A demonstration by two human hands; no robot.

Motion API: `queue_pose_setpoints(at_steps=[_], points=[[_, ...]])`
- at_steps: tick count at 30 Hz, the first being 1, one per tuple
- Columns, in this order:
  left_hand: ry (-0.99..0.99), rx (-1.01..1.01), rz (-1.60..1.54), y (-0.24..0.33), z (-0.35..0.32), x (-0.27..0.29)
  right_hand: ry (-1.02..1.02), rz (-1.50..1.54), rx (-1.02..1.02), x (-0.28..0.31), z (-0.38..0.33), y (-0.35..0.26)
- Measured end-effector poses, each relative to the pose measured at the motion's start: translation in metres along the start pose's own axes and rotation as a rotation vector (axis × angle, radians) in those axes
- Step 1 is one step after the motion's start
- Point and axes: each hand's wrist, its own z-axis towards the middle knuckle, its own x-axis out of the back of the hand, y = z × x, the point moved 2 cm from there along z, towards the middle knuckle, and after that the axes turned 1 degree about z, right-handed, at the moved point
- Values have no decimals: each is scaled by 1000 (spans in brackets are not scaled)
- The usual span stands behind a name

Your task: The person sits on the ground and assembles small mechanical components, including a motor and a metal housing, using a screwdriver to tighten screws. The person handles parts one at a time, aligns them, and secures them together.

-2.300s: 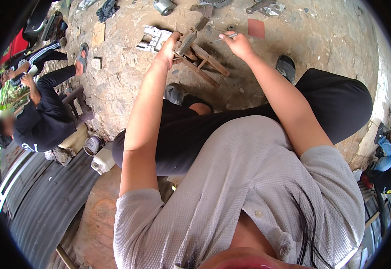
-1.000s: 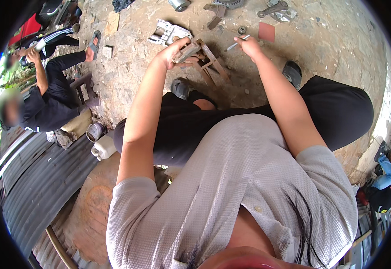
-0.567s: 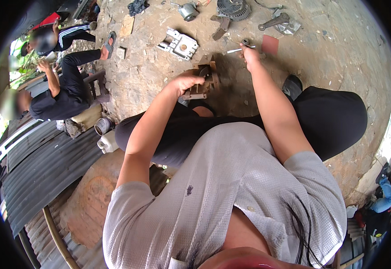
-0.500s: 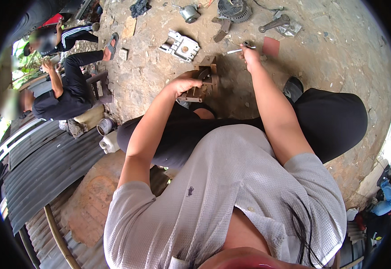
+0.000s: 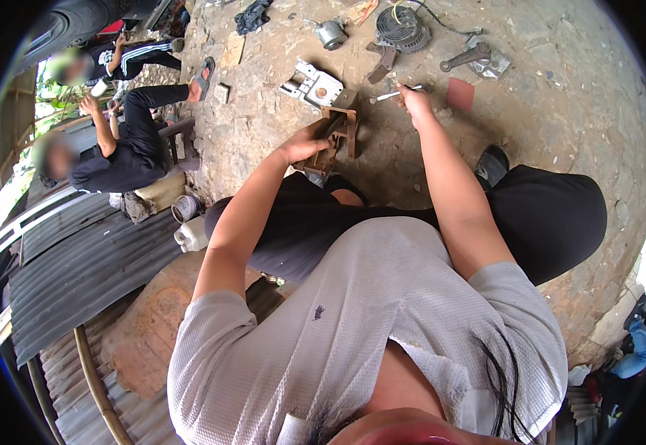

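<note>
My left hand [image 5: 304,144] grips a rusty brown metal bracket [image 5: 339,127], held just above the dirt ground in front of my knees. A little to its right, my right hand [image 5: 414,102] is closed around a slim silver tool [image 5: 386,96] whose tip points left toward the bracket. I sit low in black trousers and a grey shirt, both forearms stretched forward.
A pale metal housing [image 5: 310,84] lies just beyond the bracket. Farther off are a round motor part [image 5: 402,27], a small grey cylinder [image 5: 330,33], a dark clamp piece [image 5: 473,56] and a red card [image 5: 460,94]. A person in black [image 5: 119,152] sits at left by corrugated sheets [image 5: 78,267].
My left hand lifted the bracket off the ground and drew it back toward my knees. My right hand stayed out ahead with the silver tool. My head tilted, shifting the view down.
</note>
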Motion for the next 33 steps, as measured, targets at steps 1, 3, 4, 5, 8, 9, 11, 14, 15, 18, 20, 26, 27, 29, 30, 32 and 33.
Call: queue_pose_setpoints(at_steps=[1,3,4,5,8,9,11,14,15,18,20,26,27,29,30,32,33], points=[[1,-2,36,-3,0,-1,3,9,13,-2,-2,-5],[42,25,127,-4,1,-4,-2,-5,42,-5,-5,-14],[46,53,169,0,1,-4,-5,-12,57,-7,-6,-17],[51,81,209,2,0,-6,-30,-4,76,-11,-7,-19],[127,80,271,6,-6,-18,-94,0,118,-20,-4,-14],[155,102,297,7,-9,-20,-113,-14,129,-25,-3,-15],[194,116,404,1,-13,-27,-152,-37,153,-35,-2,-15],[210,99,520,-5,-15,-38,-194,-59,181,-44,2,-14],[202,123,560,-1,-17,-42,-203,-62,182,-48,2,-13],[141,171,683,10,-22,-54,-226,-40,191,-58,4,-14],[50,170,772,14,-22,-58,-229,-21,195,-63,5,-14],[-4,34,962,-12,-18,-60,-176,9,222,-62,6,-16],[5,16,956,-13,-17,-57,-188,17,225,-60,5,-16],[22,-20,946,-14,-14,-51,-211,34,231,-56,5,-18],[22,16,931,-10,-14,-48,-193,33,222,-53,1,-20],[27,91,899,6,-14,-40,-162,29,207,-49,-8,-29],[45,79,871,8,-12,-36,-155,41,212,-47,-7,-29]])
